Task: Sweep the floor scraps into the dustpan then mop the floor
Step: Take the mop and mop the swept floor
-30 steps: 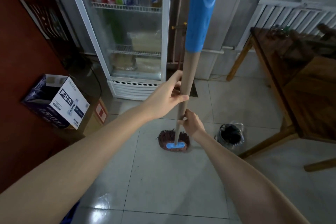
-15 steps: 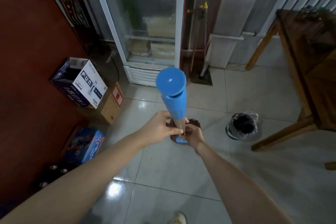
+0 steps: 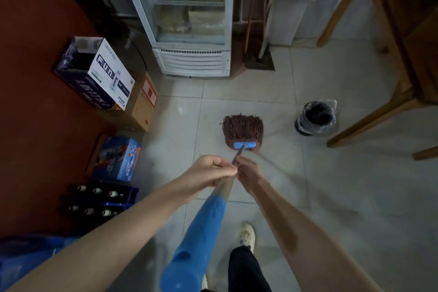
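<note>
A mop with a brown string head (image 3: 243, 129) and a blue clamp lies flat on the pale floor tiles (image 3: 343, 197) in front of me. Its wooden handle with a blue grip sleeve (image 3: 201, 237) slants back toward my body. My left hand (image 3: 208, 169) is closed around the handle, and my right hand (image 3: 247, 172) grips it just beside the left, slightly nearer the mop head. A broom and dustpan (image 3: 259, 60) lean against the wall right of the fridge.
A glass-door fridge (image 3: 189, 31) stands at the back. Cardboard boxes (image 3: 99, 73), a blue carton and a bottle crate (image 3: 99, 199) line the left wall. A small bin with a black bag (image 3: 316, 118) sits right of the mop. A wooden table (image 3: 403, 54) fills the right.
The handle has tipped from upright toward me, so its blue end now points at my body. The mop head has slid closer over the tiles, and the view has tilted down.
</note>
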`<state>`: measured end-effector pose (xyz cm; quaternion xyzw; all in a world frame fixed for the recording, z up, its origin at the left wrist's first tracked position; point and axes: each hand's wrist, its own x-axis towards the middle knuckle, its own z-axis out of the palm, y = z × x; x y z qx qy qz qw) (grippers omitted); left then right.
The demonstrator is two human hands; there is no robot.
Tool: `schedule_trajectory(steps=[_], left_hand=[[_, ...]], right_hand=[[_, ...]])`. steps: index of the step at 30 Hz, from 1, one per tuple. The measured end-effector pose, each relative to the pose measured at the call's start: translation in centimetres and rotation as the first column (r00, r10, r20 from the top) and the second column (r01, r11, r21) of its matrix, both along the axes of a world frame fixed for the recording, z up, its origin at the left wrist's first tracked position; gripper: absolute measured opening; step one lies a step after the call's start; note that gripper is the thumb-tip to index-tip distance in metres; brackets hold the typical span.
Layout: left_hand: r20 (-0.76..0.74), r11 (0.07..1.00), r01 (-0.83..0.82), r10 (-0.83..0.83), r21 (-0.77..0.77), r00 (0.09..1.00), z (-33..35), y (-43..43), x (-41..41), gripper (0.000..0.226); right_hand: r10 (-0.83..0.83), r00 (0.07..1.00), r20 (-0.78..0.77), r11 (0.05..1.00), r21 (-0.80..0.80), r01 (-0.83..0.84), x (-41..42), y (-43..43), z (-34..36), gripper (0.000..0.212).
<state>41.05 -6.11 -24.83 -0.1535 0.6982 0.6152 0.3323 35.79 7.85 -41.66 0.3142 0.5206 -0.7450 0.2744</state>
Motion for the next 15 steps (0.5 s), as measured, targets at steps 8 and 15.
schedule_trajectory(steps=[8, 15], left_hand=[[0.288, 0.997, 0.007, 0.014, -0.074, 0.958, -5.8, -5.2, 9.9, 0.035], [0.269, 0.983, 0.143, -0.108, -0.116, 0.957, -9.0, -7.7, 15.9, 0.051]], right_hand=[[0.009, 0.977, 0.212, 0.998, 0.061, -0.023, 8.4, -7.0, -3.1, 0.027], [-0.099, 0.945, 0.312, 0.995, 0.058, 0.085, 12.2, -10.6, -5.2, 0.039]])
